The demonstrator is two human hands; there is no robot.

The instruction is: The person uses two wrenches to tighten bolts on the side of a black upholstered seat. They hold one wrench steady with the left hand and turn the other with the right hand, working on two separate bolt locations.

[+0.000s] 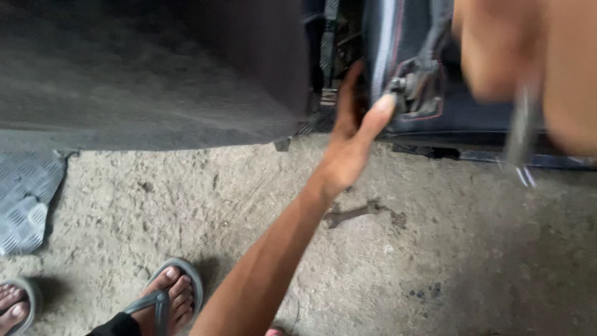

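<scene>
My left hand (349, 146) reaches up from the bottom middle to a dark seat base (472, 109). Its fingers slip into the dark gap beside the seat, and its thumb tip rests by a metal bracket with a bolt (415, 87). The hand holds nothing that I can see. My right hand (528, 56) is close to the camera at the top right and badly blurred. It grips a slim metal tool (521, 134) that hangs down, its kind unclear from the blur. An open-ended wrench (351, 214) lies on the concrete floor just below my left wrist.
A dark carpeted panel (149, 68) fills the upper left. A sheet of ribbed metal plate (25, 199) lies at the left edge. Two feet in grey flip-flops (168, 292) stand at the bottom left on the rough concrete floor (472, 249).
</scene>
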